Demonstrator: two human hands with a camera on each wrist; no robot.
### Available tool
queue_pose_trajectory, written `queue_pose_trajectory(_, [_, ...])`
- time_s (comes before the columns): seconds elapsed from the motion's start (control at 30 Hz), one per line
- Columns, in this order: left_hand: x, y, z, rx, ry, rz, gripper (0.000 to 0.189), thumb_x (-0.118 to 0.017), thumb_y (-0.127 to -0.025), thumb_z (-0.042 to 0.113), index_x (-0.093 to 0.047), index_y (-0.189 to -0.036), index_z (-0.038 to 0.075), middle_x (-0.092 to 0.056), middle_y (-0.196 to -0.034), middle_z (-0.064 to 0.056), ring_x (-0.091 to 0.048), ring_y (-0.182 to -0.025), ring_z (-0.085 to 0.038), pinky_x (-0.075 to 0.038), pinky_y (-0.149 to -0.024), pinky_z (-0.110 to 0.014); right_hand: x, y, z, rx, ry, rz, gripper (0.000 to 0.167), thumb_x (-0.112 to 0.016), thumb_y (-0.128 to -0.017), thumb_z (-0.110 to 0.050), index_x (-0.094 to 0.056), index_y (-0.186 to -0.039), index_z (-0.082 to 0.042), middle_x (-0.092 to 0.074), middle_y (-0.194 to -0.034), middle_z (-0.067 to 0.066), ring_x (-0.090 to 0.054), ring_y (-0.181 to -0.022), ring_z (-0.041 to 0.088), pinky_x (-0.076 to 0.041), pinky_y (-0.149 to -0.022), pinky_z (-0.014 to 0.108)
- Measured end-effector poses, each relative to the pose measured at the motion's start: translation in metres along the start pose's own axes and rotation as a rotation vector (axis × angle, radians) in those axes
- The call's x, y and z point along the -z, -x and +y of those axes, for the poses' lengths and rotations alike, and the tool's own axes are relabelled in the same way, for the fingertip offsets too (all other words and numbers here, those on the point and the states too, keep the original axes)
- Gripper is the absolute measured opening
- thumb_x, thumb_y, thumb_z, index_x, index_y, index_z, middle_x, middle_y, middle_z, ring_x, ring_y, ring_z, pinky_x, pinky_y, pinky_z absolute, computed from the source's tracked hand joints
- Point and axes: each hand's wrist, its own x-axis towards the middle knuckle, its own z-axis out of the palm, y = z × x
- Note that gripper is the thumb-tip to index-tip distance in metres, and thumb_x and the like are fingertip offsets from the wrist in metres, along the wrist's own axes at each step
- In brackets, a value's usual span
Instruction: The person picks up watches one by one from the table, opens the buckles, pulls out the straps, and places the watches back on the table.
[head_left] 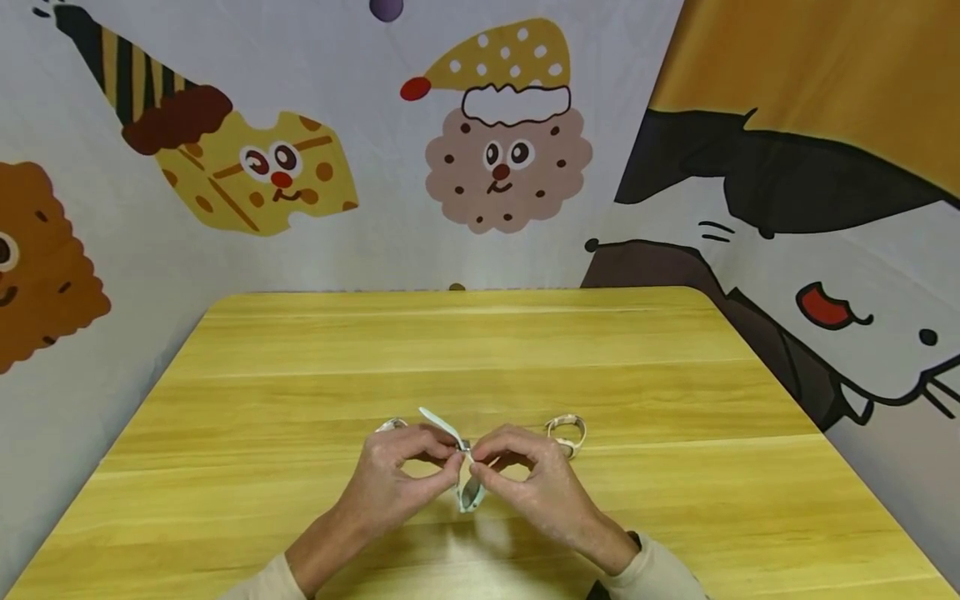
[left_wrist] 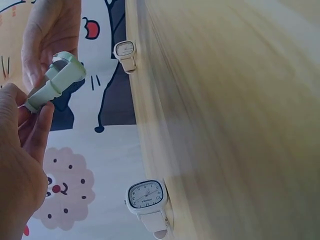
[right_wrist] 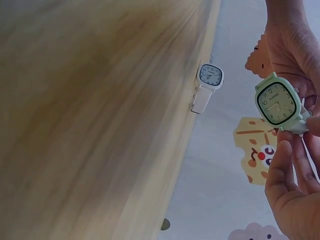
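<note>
A pale green wristwatch (head_left: 470, 495) is held up between both hands above the table, its strap looped and one strap end rising free in the head view. My left hand (head_left: 397, 471) pinches the strap near the buckle from the left. From the right, my right hand (head_left: 528, 475) pinches the strap close beside it. The square dial (right_wrist: 277, 103) faces the right wrist camera. In the left wrist view the strap (left_wrist: 62, 82) appears as a closed band, with the left fingertips at its lower end. Fingers partly hide the buckle.
Beyond the left hand stands a white watch (left_wrist: 146, 195), mostly covered by that hand in the head view. Another pale watch (head_left: 567, 435) stands on the table behind the right hand. The wooden table (head_left: 465, 350) reaches back to a cartoon-printed cloth (head_left: 397, 242).
</note>
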Motion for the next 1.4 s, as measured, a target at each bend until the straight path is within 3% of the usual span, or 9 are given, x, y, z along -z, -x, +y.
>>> queue_pose_trajectory(0.27, [0.0004,0.0018,0.0003,-0.017,-0.023,-0.005,0.021,-0.072,-0.080,-0.017,-0.074,-0.086,0.003,-0.074,-0.091,-0.013,-0.073,-0.076,-0.020,-0.060,-0.067,-0.024,0.0001,0.0031,-0.0004,-0.006,0.026,-0.003,0.011,-0.072,-0.096,-0.007,-0.074,-0.103,-0.015,-0.070,-0.103,-0.001,-0.068,-0.091,0.021,-0.060,-0.078,0.037])
queue_pose_trajectory(0.53, [0.0012,0.0005,0.0004,0.027,-0.027,-0.010,0.016,-0.072,-0.085,-0.013,-0.074,-0.087,0.003,-0.074,-0.093,-0.012,-0.074,-0.080,-0.022,-0.060,-0.068,-0.025,0.0050,0.0052,0.0004,-0.034,0.033,-0.006,0.010,-0.073,-0.095,-0.006,-0.074,-0.101,-0.015,-0.070,-0.100,0.001,-0.067,-0.089,0.021,-0.060,-0.077,0.037])
queue_pose_trajectory(0.77, [0.0005,0.0016,-0.0004,0.040,-0.044,-0.008,0.019,-0.072,-0.083,-0.016,-0.073,-0.085,0.003,-0.074,-0.092,-0.014,-0.073,-0.078,-0.021,-0.060,-0.068,-0.025,0.0037,0.0028,0.0000,-0.083,0.062,-0.015,0.003,-0.073,-0.097,-0.015,-0.074,-0.098,-0.018,-0.070,-0.099,-0.003,-0.066,-0.087,0.020,-0.059,-0.074,0.035])
queue_pose_trajectory(0.97, [0.0012,0.0013,0.0007,0.063,-0.052,-0.016,0.023,-0.072,-0.080,-0.020,-0.072,-0.086,0.003,-0.074,-0.093,-0.011,-0.073,-0.081,-0.020,-0.060,-0.068,-0.025,0.0019,0.0007,0.0019,-0.068,0.080,-0.008,0.005,-0.074,-0.096,-0.016,-0.074,-0.095,-0.020,-0.070,-0.094,-0.006,-0.067,-0.083,0.018,-0.058,-0.070,0.034])
queue_pose_trajectory(1.4, [0.0032,0.0031,0.0006,0.078,-0.059,-0.027,0.019,-0.073,-0.085,-0.013,-0.073,-0.088,0.005,-0.074,-0.094,-0.009,-0.072,-0.081,-0.021,-0.060,-0.067,-0.026,0.0017,0.0030,0.0047,-0.092,0.093,-0.013,0.004,-0.075,-0.095,-0.016,-0.074,-0.095,-0.021,-0.069,-0.091,-0.007,-0.067,-0.080,0.017,-0.057,-0.069,0.033])
